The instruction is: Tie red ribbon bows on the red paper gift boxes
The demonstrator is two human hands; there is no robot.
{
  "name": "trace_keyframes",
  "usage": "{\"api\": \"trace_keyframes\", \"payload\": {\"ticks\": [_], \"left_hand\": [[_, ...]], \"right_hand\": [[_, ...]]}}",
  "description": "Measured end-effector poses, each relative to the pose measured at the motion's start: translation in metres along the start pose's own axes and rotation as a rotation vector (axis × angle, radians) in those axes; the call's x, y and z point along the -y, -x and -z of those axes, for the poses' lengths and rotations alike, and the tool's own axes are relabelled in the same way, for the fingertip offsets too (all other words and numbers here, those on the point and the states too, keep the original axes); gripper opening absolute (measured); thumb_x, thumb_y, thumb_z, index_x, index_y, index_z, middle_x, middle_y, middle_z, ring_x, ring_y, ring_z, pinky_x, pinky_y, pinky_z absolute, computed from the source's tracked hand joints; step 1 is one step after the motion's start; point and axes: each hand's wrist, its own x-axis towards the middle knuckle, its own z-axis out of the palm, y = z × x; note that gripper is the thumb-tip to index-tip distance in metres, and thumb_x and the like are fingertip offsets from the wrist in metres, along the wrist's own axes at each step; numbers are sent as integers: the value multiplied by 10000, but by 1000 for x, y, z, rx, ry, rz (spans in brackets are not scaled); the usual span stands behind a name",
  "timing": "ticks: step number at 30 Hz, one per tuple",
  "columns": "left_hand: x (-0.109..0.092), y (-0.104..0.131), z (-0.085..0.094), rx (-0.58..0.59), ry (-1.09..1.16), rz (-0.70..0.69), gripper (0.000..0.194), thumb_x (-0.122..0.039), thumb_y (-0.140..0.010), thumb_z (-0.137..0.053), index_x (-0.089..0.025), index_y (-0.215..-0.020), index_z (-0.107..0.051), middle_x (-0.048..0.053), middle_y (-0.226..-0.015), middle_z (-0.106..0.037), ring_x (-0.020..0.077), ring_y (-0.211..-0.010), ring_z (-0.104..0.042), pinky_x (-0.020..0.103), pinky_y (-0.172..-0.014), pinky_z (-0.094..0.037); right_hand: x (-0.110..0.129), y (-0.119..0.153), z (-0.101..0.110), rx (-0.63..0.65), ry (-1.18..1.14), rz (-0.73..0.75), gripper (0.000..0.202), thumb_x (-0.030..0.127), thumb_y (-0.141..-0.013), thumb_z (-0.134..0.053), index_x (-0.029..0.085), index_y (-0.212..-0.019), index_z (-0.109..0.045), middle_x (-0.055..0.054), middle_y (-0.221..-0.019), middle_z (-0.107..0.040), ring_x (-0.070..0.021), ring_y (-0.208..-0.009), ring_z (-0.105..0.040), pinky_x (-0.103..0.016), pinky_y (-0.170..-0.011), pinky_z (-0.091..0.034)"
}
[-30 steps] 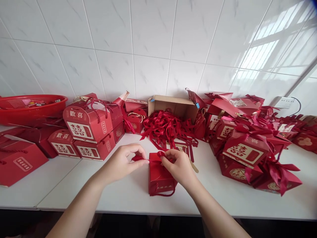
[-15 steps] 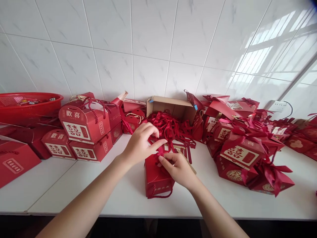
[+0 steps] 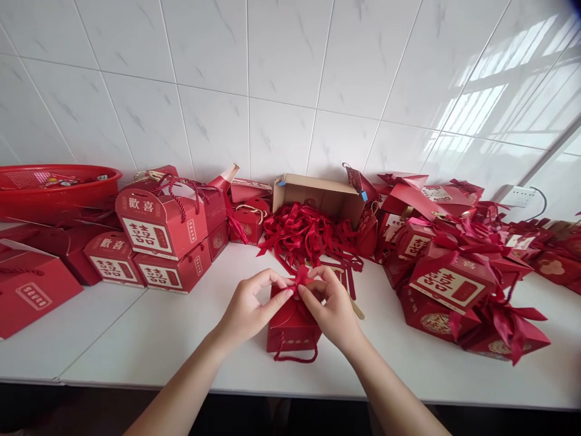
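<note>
A small red gift box [image 3: 294,333] stands near the table's front edge, a twisted rope handle [image 3: 296,360] drooping down its near side. On top of it a red ribbon [image 3: 300,277] is looped, bow-like. My left hand [image 3: 254,306] pinches the ribbon's left side between thumb and fingertips. From the right, my right hand [image 3: 330,306] grips the ribbon with thumb and bent fingers, close to the left fingertips. Both hands cover part of the box's top, and the exact knot is hidden.
Behind the box lies a heap of red ribbons [image 3: 308,233], spilling from a cardboard box [image 3: 318,191]. Red gift boxes [image 3: 157,227] are stacked at left, beside a red plastic basket [image 3: 59,200]. Ribboned boxes [image 3: 449,281] pile up at right. A power strip [image 3: 520,195] sits by the tiled wall.
My left hand has come down from above the box and closed on the ribbon. My right hand has stayed at the ribbon. The view has shifted slightly.
</note>
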Motion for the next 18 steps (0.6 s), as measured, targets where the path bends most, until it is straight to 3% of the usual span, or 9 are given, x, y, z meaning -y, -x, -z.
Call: {"api": "trace_keyframes", "payload": {"ticks": [3,6,9,13,18], "left_hand": [[-3,1,-2,26,-88,-26,182,-241,-809,-639,-205,-711,-490,-8,-760,-645,167,-822,-643,273,-771,-491],[-4,0,-5,23,-104,-51,234,-212,-823,-599,-210,-673,-421,-21,-718,-614,140,-708,-596,261,-703,-474],[-4,0,-5,18,-89,-83,236,-187,-839,-563,-209,-660,-410,-24,-700,-602,132,-696,-590,250,-700,-468],[-4,0,-4,15,-105,-109,255,-193,-842,-559,-208,-644,-400,-19,-683,-586,146,-738,-607,251,-721,-467],[-4,3,-2,47,-118,-97,227,-211,-871,-528,-211,-674,-415,-11,-704,-588,153,-755,-610,259,-730,-471]], "right_hand": [[0,3,-2,-24,29,39,160,314,-877,-559,228,-949,-446,55,-615,-585,-105,-505,-413,-226,-500,-334],[4,7,-3,-57,131,140,78,276,-882,-540,208,-900,-575,2,-727,-633,-122,-595,-515,-241,-561,-415],[6,11,-2,-87,265,211,166,278,-867,-570,199,-964,-680,-55,-892,-652,-163,-746,-589,-276,-642,-478],[2,13,1,-62,357,190,223,298,-843,-618,183,-996,-733,-95,-972,-619,-199,-818,-604,-304,-644,-506],[-2,13,1,-85,316,121,185,289,-847,-599,197,-862,-758,-94,-978,-619,-190,-768,-609,-317,-625,-506]]}}
